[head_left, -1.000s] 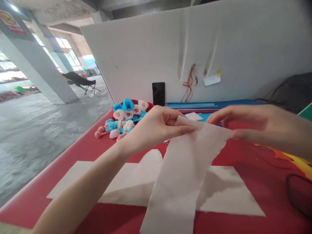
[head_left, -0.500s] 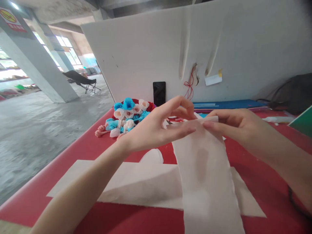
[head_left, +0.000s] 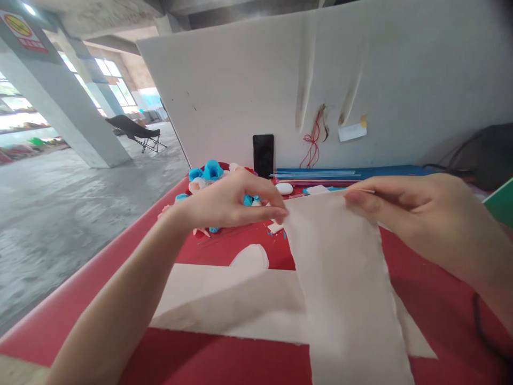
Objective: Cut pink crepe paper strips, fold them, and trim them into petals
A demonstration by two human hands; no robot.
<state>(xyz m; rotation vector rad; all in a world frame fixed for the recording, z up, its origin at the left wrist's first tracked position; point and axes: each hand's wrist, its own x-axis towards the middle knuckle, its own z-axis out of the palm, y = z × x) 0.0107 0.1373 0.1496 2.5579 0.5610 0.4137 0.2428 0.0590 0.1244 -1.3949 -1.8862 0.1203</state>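
Grey floor off to the left, sloping pale pillar on it. White panel stands upright along the back. Red worktop in front, person's two bare hands over it. Dark folding chair out on the floor, well apart from the worktop.

Pale flat strip lies crosswise on the worktop; left forearm covers its left end, and its right end pokes out past the held strip. That second pale strip hangs from both hands across the flat one, long edges wavy, bottom end cut off from view. Blue sheet at the back by the panel.

Left hand: grip closed to a pinch on the held strip's upper left corner. Right hand: grip also closed, thumb and fingers pinching the upper right corner. Top edge runs between them.

Blue and white paper flowers bunched behind the left hand, partly hidden. Black phone upright at the panel. Rounded white piece at the flat strip's far edge. Red cord hangs on the panel, note just beside it. White oval item near the phone. Small scraps near the left fingertips.
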